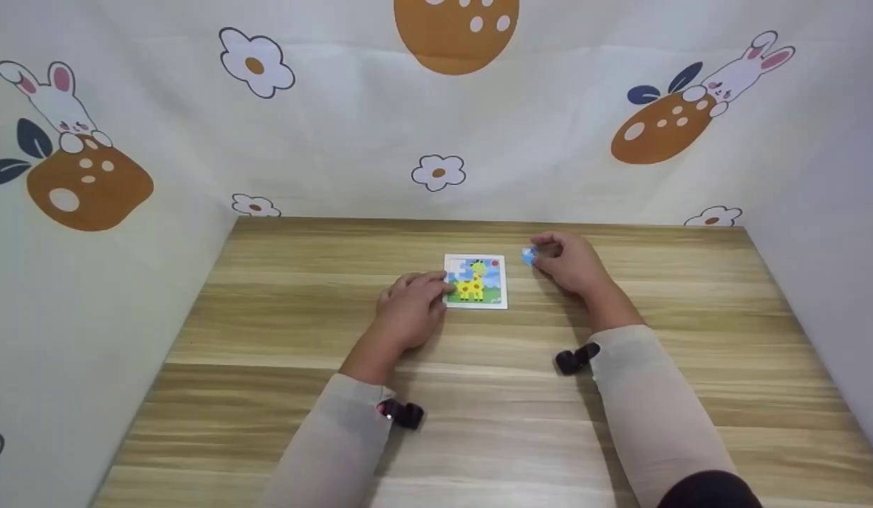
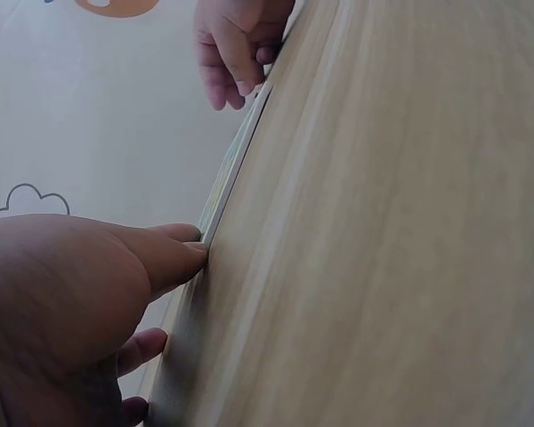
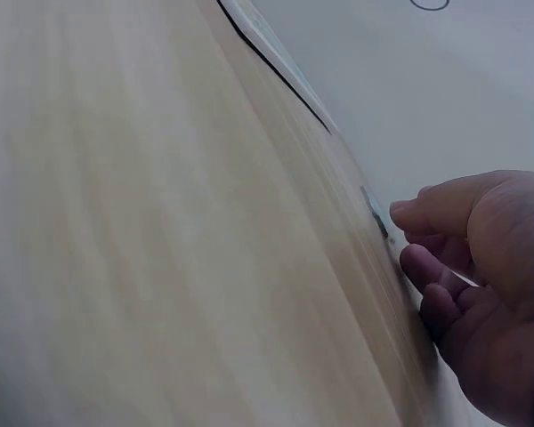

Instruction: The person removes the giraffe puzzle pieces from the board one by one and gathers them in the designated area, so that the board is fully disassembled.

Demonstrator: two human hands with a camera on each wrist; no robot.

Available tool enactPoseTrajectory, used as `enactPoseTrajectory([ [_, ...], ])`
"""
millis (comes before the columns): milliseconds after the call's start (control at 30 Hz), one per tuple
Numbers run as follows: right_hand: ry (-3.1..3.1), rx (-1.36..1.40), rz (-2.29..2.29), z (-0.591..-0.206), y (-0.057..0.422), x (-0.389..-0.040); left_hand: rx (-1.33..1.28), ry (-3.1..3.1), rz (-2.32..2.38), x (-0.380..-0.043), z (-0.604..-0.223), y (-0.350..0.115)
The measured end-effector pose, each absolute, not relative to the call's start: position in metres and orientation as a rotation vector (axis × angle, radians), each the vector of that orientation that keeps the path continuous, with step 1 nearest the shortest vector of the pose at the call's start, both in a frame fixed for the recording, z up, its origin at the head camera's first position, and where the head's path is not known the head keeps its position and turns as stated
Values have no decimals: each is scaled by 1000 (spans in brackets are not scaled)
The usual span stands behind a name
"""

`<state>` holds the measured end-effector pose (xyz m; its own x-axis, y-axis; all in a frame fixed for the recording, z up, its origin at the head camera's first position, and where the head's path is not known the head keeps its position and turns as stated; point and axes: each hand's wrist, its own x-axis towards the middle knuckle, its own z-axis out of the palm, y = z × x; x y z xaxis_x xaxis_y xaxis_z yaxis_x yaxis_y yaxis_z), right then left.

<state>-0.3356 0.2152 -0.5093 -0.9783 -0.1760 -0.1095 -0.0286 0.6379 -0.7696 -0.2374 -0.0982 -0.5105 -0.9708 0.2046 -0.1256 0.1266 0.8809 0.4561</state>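
A square giraffe jigsaw puzzle [image 1: 487,288] in a white frame lies flat on the wooden table. Its upper left shows a pale gap where no picture covers the backing. My left hand [image 1: 411,307] rests at the frame's left side, fingertips over the edge; in the left wrist view its thumb [image 2: 173,255] lies straight against the frame's side. To the right of the frame, a small blue puzzle piece [image 1: 528,255] lies on the table. My right hand [image 1: 567,262] is beside it, thumb and forefinger apart around its right side. In the right wrist view, the thumb tip is right by the piece [image 3: 375,212].
The wooden table [image 1: 267,331] meets a pale patterned cloth backdrop [image 1: 351,127] behind the puzzle, with cloth walls at both sides. A small black camera [image 1: 406,414] sits on the left sleeve and another black camera [image 1: 574,358] on the right sleeve.
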Motion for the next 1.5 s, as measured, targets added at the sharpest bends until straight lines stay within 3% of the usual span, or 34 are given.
enactPoseTrajectory([
  [767,2579,-298,-1315,-481,124,-320,235,2831,695,-241,-507,-100],
  [1500,2638,-514,-980,-507,117,-318,282,2858,689,-239,-510,-102],
])
